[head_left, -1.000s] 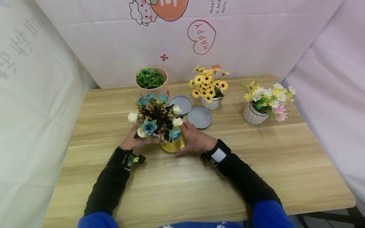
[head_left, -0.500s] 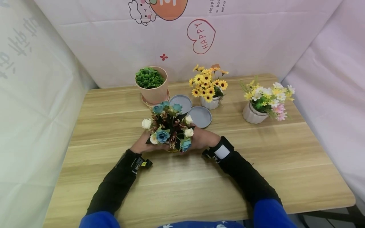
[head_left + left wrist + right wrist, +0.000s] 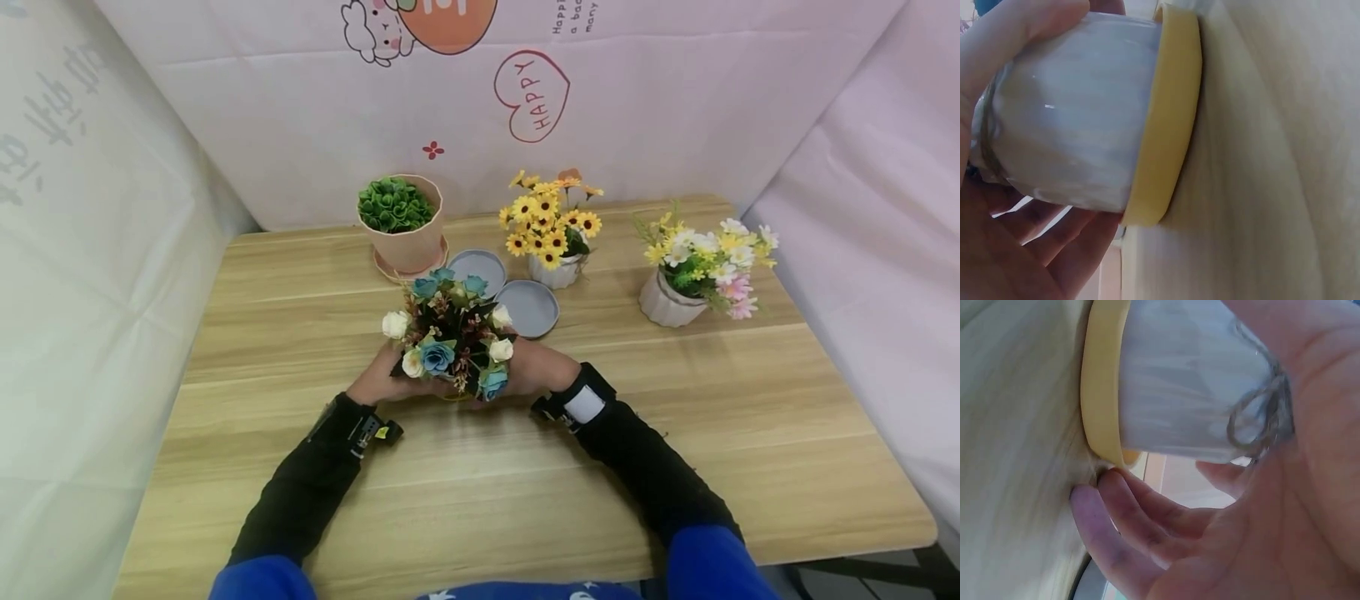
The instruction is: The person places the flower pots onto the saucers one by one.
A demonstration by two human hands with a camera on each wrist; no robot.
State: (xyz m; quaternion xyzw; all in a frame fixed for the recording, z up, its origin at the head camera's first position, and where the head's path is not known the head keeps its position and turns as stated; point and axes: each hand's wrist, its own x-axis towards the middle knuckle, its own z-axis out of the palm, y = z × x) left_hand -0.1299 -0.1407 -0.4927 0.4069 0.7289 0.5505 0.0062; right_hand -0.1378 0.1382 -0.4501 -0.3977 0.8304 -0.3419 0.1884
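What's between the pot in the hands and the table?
A yellow saucer. The left wrist view shows it under the pot, against the table.

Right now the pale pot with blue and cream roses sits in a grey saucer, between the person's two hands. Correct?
One fix: the saucer under the pale pot is yellow, not grey; the left wrist view shows it. The rest holds: blue and cream roses, pot between left hand and right hand.
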